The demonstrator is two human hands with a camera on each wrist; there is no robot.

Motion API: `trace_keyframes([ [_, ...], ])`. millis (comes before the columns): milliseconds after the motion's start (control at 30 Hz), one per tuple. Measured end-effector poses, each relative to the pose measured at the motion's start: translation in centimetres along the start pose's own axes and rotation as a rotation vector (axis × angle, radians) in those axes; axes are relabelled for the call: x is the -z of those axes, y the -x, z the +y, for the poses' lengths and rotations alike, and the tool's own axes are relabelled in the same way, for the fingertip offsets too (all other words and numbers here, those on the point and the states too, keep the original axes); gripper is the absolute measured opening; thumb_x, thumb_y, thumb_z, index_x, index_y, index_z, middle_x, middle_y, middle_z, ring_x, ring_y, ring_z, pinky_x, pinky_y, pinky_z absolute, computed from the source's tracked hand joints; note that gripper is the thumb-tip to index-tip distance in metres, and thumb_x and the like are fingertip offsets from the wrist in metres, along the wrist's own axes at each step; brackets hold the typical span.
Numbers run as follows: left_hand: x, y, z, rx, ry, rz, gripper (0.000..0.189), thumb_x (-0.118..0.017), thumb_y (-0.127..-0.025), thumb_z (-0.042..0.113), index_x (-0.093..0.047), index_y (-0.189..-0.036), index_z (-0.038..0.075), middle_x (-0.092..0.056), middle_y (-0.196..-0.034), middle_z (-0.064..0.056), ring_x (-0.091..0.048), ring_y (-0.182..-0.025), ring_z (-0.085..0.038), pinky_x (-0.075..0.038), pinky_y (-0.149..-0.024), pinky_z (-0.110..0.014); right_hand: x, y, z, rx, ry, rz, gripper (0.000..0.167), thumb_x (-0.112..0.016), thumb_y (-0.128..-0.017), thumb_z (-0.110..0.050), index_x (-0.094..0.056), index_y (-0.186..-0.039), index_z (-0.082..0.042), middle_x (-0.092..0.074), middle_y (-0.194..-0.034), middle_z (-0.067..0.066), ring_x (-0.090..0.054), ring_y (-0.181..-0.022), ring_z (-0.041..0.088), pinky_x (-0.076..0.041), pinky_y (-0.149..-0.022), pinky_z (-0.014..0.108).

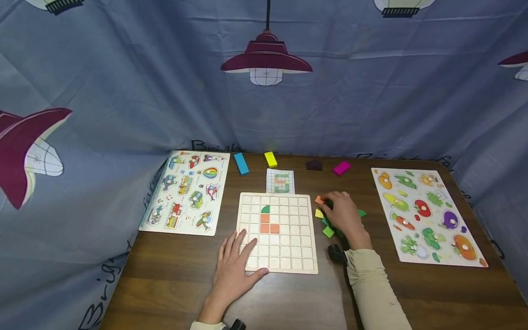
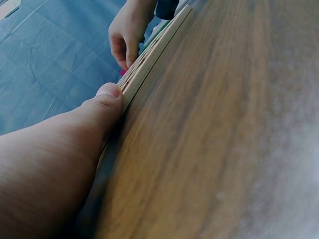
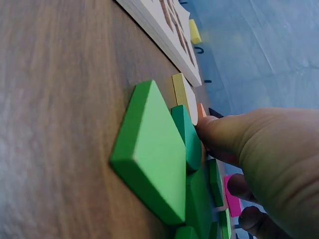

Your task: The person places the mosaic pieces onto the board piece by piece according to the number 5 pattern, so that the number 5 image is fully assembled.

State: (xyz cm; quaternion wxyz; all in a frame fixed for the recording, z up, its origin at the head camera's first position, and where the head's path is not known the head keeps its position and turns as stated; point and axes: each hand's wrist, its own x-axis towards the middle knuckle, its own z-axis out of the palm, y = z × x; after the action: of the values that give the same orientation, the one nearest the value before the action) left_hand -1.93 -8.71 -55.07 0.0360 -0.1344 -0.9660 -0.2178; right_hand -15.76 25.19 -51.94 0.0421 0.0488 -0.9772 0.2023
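A pale wooden grid board [image 1: 284, 266] lies on the table, with one green quarter-round piece [image 1: 265, 209] and several orange square tiles [image 1: 274, 228] set in its cells. My left hand [image 1: 236, 268] rests with spread fingers on the board's lower left corner; its thumb [image 2: 109, 92] presses the board's edge. To the right of the board, my right hand [image 1: 342, 213] pinches a small orange tile [image 1: 319, 200] between thumb and fingers. Close beneath it lie a yellow piece [image 3: 184, 97], a teal piece [image 3: 185, 137] and a light green square tile [image 3: 152, 154]. The palm hides part of this pile.
A small pattern card [image 1: 280, 181] lies behind the board. Blue [image 1: 241, 164], yellow [image 1: 270, 159], dark [image 1: 314, 165] and magenta [image 1: 341, 168] blocks stand along the back. A vehicle puzzle board [image 1: 185, 192] lies left, a vegetable puzzle board [image 1: 429, 215] right. A blue curtain [image 1: 165, 91] hangs behind.
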Motion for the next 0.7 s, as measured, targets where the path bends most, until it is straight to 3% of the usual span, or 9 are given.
trace_keyframes([
  [267,0.0,-0.1,0.0,-0.010,-0.002,0.010,0.083,-0.064,-0.082,0.076,-0.051,-0.149,0.029,-0.031,-0.167,-0.005,-0.022,-0.156,-0.031,-0.013,-0.126,-0.052,-0.3,0.3,0.0,0.000,-0.007,0.027,0.023,-0.071,-0.096,-0.018,-0.073,-0.112,-0.003,-0.071,-0.118,0.020,-0.063,-0.107,0.039,-0.054,-0.093,0.054],
  [467,0.1,-0.4,0.0,-0.037,0.009,0.019,0.082,-0.066,-0.081,0.074,-0.052,-0.148,0.028,-0.032,-0.166,-0.007,-0.024,-0.156,-0.034,-0.015,-0.125,-0.055,-0.4,2.7,-1.3,0.016,-0.069,0.105,0.022,-0.074,-0.093,-0.016,-0.073,-0.110,-0.002,-0.072,-0.111,0.018,-0.065,-0.108,0.039,-0.054,-0.094,0.056],
  [567,0.0,-0.3,-0.1,-0.038,0.008,0.023,0.082,-0.067,-0.081,0.074,-0.053,-0.148,0.028,-0.033,-0.166,-0.007,-0.025,-0.155,-0.034,-0.016,-0.125,-0.055,-0.8,4.2,-3.2,0.070,-0.110,0.128,0.020,-0.077,-0.092,-0.017,-0.074,-0.108,-0.006,-0.073,-0.110,0.013,-0.065,-0.104,0.034,-0.055,-0.091,0.054],
  [700,-0.1,-0.1,-0.1,-0.024,0.001,0.014,0.082,-0.066,-0.082,0.075,-0.053,-0.148,0.027,-0.032,-0.166,-0.007,-0.023,-0.156,-0.034,-0.015,-0.125,-0.055,-1.8,5.4,-6.0,0.193,-0.164,0.089,0.014,-0.079,-0.090,-0.019,-0.076,-0.103,-0.016,-0.073,-0.110,0.004,-0.068,-0.102,0.025,-0.058,-0.087,0.046],
])
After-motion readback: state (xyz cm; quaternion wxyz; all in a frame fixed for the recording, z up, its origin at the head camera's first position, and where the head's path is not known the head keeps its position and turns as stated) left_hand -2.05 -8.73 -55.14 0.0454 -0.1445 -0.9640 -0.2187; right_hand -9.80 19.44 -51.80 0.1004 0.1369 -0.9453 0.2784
